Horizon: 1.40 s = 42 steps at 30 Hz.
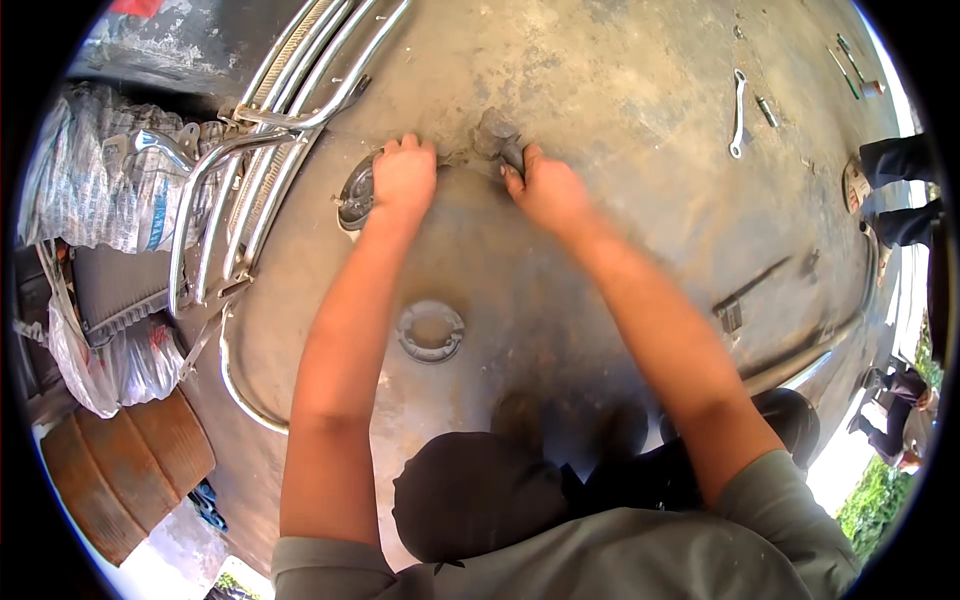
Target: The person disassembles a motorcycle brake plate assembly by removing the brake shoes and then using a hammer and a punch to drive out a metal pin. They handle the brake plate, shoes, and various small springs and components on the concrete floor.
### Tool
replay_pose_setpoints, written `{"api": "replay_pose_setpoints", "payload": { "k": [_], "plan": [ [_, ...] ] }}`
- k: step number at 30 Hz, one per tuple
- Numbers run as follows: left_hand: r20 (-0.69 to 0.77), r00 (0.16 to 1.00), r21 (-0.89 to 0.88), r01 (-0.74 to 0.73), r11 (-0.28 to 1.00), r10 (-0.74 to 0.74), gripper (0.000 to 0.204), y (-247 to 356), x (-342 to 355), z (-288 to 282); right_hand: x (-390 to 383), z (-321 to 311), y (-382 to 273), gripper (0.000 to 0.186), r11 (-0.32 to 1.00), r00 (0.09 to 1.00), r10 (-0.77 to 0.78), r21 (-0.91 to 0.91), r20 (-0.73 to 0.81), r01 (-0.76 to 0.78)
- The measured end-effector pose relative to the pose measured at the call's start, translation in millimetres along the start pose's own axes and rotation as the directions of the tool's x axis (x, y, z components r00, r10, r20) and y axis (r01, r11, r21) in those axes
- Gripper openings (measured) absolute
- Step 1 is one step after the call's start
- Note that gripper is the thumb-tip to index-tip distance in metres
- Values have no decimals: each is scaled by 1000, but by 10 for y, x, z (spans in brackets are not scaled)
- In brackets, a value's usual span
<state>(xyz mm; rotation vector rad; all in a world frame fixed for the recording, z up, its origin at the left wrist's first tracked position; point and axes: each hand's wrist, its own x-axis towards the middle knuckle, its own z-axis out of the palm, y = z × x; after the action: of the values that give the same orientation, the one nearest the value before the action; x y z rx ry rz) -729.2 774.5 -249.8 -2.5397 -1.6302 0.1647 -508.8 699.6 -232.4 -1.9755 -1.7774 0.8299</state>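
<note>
The left hand (403, 180) is closed on a half-hidden round metal part (355, 195); the right hand (545, 190) grips a blurred grey tool (497, 135).

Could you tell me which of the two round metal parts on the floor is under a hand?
The round metal part beneath the left hand, beside the chrome rack; the other ring-shaped part lies untouched between the forearms.
</note>
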Motion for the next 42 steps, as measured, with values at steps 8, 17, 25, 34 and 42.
{"api": "replay_pose_setpoints", "payload": {
  "k": [8, 17, 25, 34, 42],
  "plan": [
    [-143, 974, 6, -178, 984, 177, 38, 4, -252, -89, -7, -84, 7, 40, 997, 997, 41, -67, 67, -37],
    [76, 997, 6, -18, 1000, 17, 19, -42, -282, 27, -11, -40, -12, 43, 997, 996, 43, -72, 77, -37],
    [97, 993, -7, 74, 997, -73, 19, -42, -143, -13, -32, -103, -67, 44, 997, 993, 65, -54, 102, -59],
    [129, 988, 85, -91, 992, 80, 17, -313, 59, -408, -9, -107, -33, 45, 996, 991, 79, -50, 113, -73],
    [474, 827, 80, -381, 921, 301, 20, -110, 447, -407, -3, -200, -119, 46, 995, 982, 97, -49, 159, -91]
  ]
}}
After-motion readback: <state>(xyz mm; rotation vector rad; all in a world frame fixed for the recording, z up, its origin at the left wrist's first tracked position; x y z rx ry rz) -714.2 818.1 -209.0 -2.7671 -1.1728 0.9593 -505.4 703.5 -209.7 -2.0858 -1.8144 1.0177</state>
